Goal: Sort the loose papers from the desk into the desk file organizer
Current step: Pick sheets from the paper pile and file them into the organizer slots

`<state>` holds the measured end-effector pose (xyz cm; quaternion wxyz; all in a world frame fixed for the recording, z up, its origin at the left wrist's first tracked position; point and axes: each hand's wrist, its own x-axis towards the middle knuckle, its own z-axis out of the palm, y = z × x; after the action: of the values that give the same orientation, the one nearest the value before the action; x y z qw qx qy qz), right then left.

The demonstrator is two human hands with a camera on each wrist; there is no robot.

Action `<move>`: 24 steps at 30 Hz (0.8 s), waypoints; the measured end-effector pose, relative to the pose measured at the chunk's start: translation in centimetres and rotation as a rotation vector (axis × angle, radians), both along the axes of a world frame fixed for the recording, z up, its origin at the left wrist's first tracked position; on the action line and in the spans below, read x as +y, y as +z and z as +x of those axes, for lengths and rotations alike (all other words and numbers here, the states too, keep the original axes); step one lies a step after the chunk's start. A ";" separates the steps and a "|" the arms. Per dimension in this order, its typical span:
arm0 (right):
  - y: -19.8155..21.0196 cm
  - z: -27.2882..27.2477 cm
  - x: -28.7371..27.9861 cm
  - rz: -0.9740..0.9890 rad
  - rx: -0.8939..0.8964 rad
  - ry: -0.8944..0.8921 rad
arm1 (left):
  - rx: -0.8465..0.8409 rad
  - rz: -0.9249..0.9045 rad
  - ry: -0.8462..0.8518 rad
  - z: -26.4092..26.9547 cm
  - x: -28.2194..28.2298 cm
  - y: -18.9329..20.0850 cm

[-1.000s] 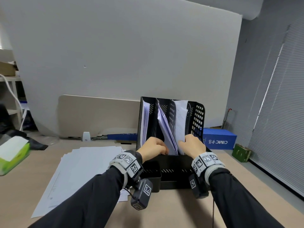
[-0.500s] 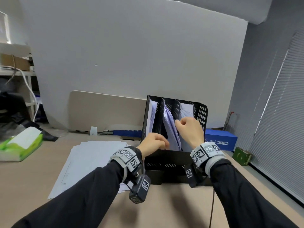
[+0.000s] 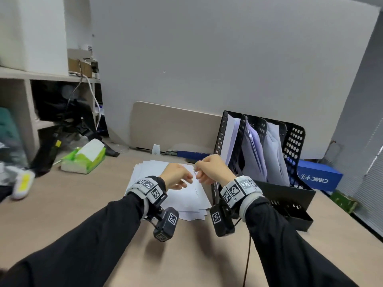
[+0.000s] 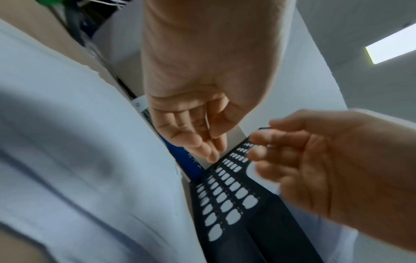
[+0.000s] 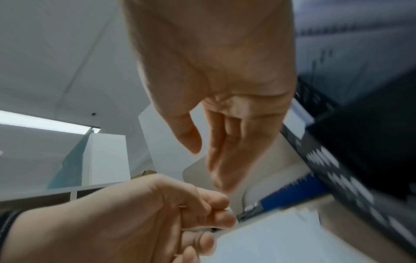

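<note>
The black mesh file organizer point(image 3: 294, 141) stands upright at the right of the desk, with white sheets point(image 3: 255, 150) leaning in its three slots. A fanned pile of loose white papers point(image 3: 190, 199) lies flat on the desk just left of it. Both hands hover close together above that pile. My left hand point(image 3: 187, 180) has loosely curved fingers point(image 4: 202, 144) and holds nothing that I can make out. My right hand point(image 3: 199, 169) is beside the organizer's left wall, its fingers point(image 5: 220, 160) fairly straight and its thumb apart, with nothing in it. The organizer's mesh wall point(image 4: 227, 192) is just behind the hands.
A green tissue box point(image 3: 85, 156) sits at the desk's back left, near a white and yellow object point(image 3: 22, 183). A beige panel point(image 3: 172, 125) stands along the back edge. A blue box point(image 3: 319, 177) and a small green box point(image 3: 344, 200) lie right of the organizer. Shelves point(image 3: 16, 96) fill the far left.
Both hands have come out of the organizer's slots and moved left, over the loose pile. The sheets stay in the slots. My view has swung left.
</note>
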<state>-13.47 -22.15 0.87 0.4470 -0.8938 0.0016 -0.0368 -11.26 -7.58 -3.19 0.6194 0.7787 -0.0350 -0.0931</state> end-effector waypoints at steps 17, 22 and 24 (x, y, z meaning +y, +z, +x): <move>-10.3 4.0 -0.5 0.561 0.274 -0.235 | 0.381 -0.195 0.036 3.9 4.4 -6.0; -11.8 4.4 -0.5 0.638 0.237 -0.222 | 0.385 -0.227 -0.009 4.2 4.6 -6.3; -11.9 4.2 -0.5 0.654 0.216 -0.151 | 0.386 -0.203 -0.039 4.1 4.5 -6.4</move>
<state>-9.32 -22.66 -11.07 0.7028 -0.6995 0.1267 0.0276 -7.12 -3.04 -9.62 0.6880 0.6791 0.0599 -0.2486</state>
